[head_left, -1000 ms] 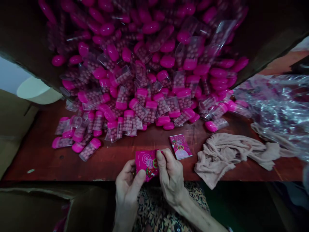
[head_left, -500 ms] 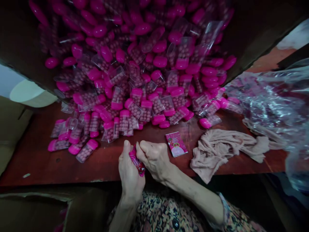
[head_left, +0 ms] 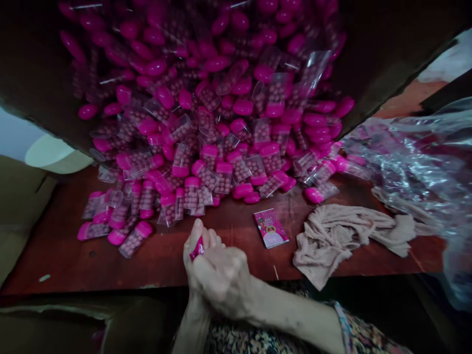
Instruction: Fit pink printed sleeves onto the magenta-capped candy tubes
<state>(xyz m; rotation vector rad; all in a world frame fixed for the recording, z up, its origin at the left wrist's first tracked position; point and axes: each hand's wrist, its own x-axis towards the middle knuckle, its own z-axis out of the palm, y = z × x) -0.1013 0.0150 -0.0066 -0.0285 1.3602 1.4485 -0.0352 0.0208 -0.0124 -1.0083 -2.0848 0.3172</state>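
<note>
A crumpled pink printed wrapper (head_left: pixel 198 249) shows between my hands, over the table's front edge. My left hand (head_left: pixel 192 275) is closed round it from the left, thumb pointing up. Across it from the right comes my right hand (head_left: pixel 225 275), a fist pressed against the left palm and the wrapper. Most of the wrapper is hidden by the fingers. To the right of my hands lies a small flat stack of pink printed labels (head_left: pixel 271 228). Beyond them is a big heap of clear containers (head_left: pixel 191 194) with pink caps, filled with small round balls.
A beige cloth (head_left: pixel 332 236) lies crumpled on the red-brown table (head_left: pixel 158 265), at the right. Clear plastic bags (head_left: pixel 413 157) pile up beyond it. At the left stand a pale round tub (head_left: pixel 59 155) and cardboard (head_left: pixel 22 191). An open carton (head_left: pixel 55 324) sits below the table edge.
My right hand has rolled down and across my left hand, covering more of the wrapper. The whole view has tilted slightly, so the table sits lower.
</note>
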